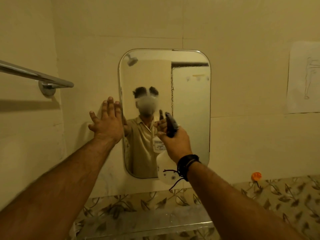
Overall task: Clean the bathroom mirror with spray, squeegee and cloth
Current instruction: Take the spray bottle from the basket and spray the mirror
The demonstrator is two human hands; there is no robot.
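While the right hand point(174, 141) grips the spray bottle point(165, 163) by its dark trigger head, nozzle aimed at the wall-hung mirror point(190, 110), the left hand point(105, 122) rests spread flat, empty, at the mirror's left edge. Droplets bead the upper glass, so this looks like the spraying step. Next likely calls for covering the lower glass; neither squeegee nor cloth is visible.

cream tiled wall point(242, 40), chrome towel bar point(34, 75) left, leaf-patterned tile band point(277, 196) below
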